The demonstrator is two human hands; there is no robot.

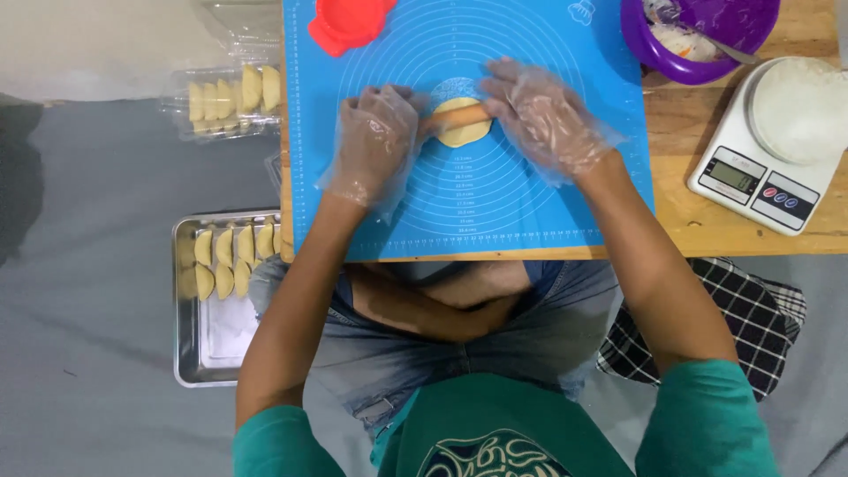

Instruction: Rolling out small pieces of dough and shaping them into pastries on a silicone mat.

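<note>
Blue silicone mat [530, 177], printed with concentric rings, covers the wooden worktop [707, 203]; at its centre lies a small pale disc of dough [465, 132] under a short wooden rolling pin [459, 116]. Both hands wear clear plastic gloves. The left hand [375, 141] rests on one end of the pin and the right hand [541, 113] on the other, palms and fingers pressing down flat rather than closed around it, so the grip is an open, bearing one on each side. The step in hand appears to be rolling the dough thin; the next move probably calls for even pressure from both palms so that the disc stays round. Containers: a purple bowl [640, 40] at the far right holds a whitish filling and a spoon; a metal tray [190, 353] at the left, below the worktop's edge, carries two short rows of folded half-moon dumplings; a clear plastic box [177, 110] beyond it holds more of them; a red mould [349, 22] sits at the mat's far edge. A white kitchen scale [768, 141] bears a white dish.
</note>
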